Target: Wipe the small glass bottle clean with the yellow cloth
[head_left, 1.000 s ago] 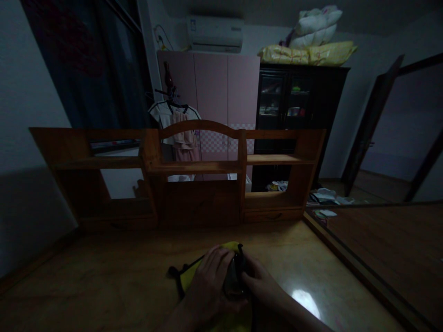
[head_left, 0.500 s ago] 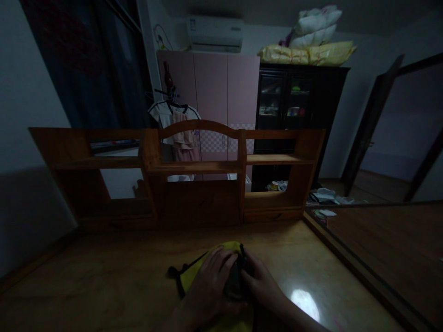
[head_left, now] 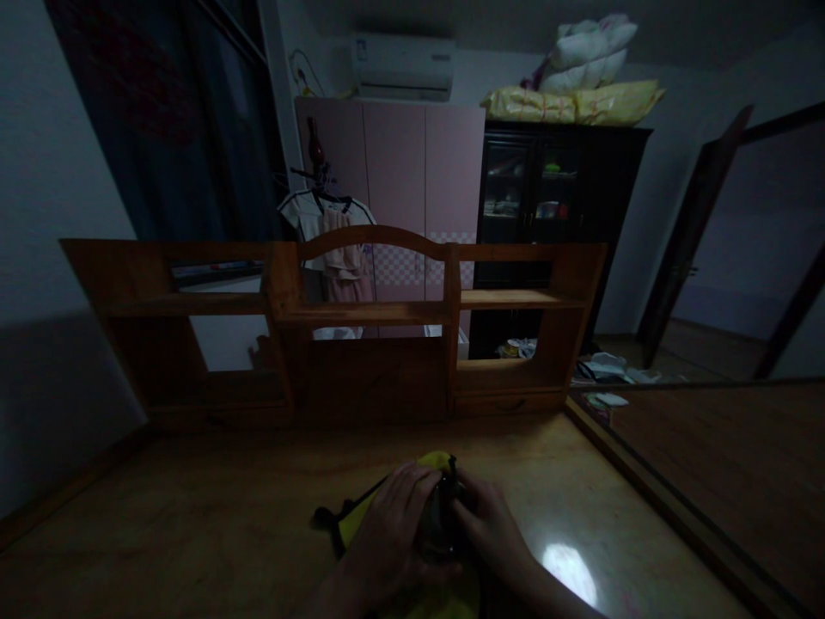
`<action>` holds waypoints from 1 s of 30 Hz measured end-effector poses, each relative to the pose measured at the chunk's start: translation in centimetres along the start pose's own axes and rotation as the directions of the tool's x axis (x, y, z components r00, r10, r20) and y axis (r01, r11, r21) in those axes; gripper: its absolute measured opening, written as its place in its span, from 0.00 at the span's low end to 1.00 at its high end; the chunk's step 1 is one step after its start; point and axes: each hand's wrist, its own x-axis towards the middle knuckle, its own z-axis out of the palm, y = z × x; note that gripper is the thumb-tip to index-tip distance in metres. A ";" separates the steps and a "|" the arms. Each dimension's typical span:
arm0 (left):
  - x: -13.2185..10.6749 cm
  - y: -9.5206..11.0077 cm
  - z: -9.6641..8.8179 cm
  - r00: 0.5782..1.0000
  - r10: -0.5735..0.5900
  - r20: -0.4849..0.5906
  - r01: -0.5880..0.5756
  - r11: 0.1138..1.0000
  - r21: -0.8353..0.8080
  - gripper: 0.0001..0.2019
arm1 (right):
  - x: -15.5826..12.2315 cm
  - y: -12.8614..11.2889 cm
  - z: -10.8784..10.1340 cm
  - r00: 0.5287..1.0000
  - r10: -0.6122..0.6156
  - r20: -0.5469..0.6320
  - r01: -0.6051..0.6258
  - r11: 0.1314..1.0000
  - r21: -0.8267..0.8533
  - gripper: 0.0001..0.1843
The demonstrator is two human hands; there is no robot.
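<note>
A yellow fabric item with black trim (head_left: 357, 518), apparently a small bag, lies on the wooden surface at the bottom centre. Across its left side rests my left hand (head_left: 393, 524), fingers bent and pressed on the fabric, thumb lower down. From the right, my right hand (head_left: 486, 520) curls its fingers and thumb at the bag's dark edge. Between the hands shows a dark, slightly shiny patch (head_left: 436, 520); whether it is the bag's opening or a separate object I cannot tell. Shadow and my hands hide much of the bag.
A wooden shelf unit (head_left: 367, 314) with drawers stands at the far edge of the wooden surface (head_left: 225, 507). A raised wooden rail (head_left: 650, 490) runs along the right side. Beyond are a pink wardrobe (head_left: 394, 163), a dark cabinet (head_left: 599, 189) and hanging clothes (head_left: 341, 241).
My right hand has shifted slightly right and down along the dark edge, and more of the shiny dark patch shows. My left hand stays almost in place on the bag.
</note>
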 end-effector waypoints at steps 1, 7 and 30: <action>0.0 0.0 0.0 1.000 0.006 -0.001 -0.006 1.000 0.005 0.46 | 0.0 -0.1 0.0 1.000 0.000 -0.002 0.000 1.000 0.000 0.10; 0.1 0.0 -0.1 0.999 0.023 -0.031 -0.022 0.999 0.042 0.46 | -0.2 -0.4 -0.1 1.000 -0.002 -0.002 0.002 0.999 -0.032 0.14; -0.6 -0.3 0.2 0.966 -0.250 -0.064 0.243 0.965 -0.099 0.43 | 0.8 0.0 -0.3 0.990 0.137 0.016 -0.132 0.909 0.396 0.15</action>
